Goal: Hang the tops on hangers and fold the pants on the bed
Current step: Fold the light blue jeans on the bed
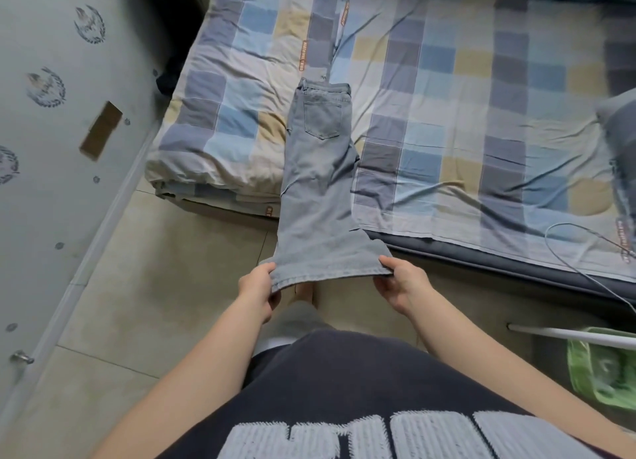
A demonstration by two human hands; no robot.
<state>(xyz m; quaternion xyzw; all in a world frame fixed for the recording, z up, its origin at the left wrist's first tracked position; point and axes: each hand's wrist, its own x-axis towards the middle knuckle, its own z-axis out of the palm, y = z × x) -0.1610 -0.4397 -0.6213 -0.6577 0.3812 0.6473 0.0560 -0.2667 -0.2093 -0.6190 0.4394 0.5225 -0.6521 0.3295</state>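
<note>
Folded quilt [220, 121] lay at 10 o'clock of jeans [318, 169]; left hand [257, 288] and right hand [401, 283] pinched hem corners, fingers curled.

light: soft, even | shadows: faint | edges: wide-angle warp, slight blur

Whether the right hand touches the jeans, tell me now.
Touching. The head view shows the right hand pinching the jeans at a hem corner, thumb lying on the denim.
</note>
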